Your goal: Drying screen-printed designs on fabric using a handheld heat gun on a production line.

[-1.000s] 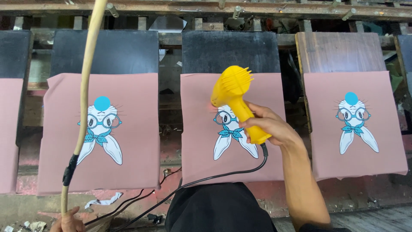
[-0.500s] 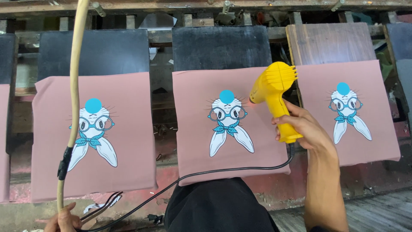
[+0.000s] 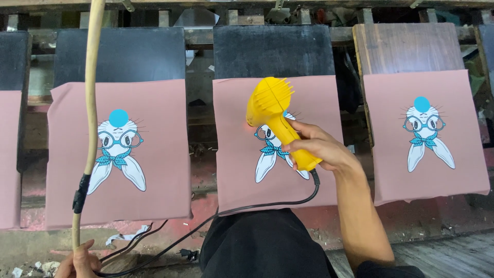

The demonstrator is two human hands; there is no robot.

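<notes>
At the far left, only a strip of one pink cloth panel (image 3: 7, 159) is in view. Low in the corner my left hand (image 3: 80, 260) is closed around the bottom end of a long pale stick (image 3: 91, 103), which rises almost upright past the top edge of the view; a band of black tape (image 3: 80, 193) is wrapped around it a little above my fingers. Behind the stick lies the left pink panel (image 3: 164, 154) with a printed rabbit (image 3: 118, 149) — white ears, blue glasses, blue bow and a blue dot on the head. This panel hangs over a black board (image 3: 121, 54).

In the middle, my right hand (image 3: 319, 149) grips the handle of a yellow heat gun (image 3: 272, 110). The gun hangs above the middle pink panel (image 3: 231, 154), with its round head over the head of the rabbit print (image 3: 272, 157) there, so the print is partly hidden. A black power cord (image 3: 231, 211) goes from the bottom of the handle down and to the left, across my dark clothing (image 3: 257, 247), toward the floor near my left hand.

On the right lies a third pink panel (image 3: 463, 154) with the same rabbit (image 3: 424, 134), on a brown wooden board (image 3: 406, 49) — well apart from the gun.
</notes>
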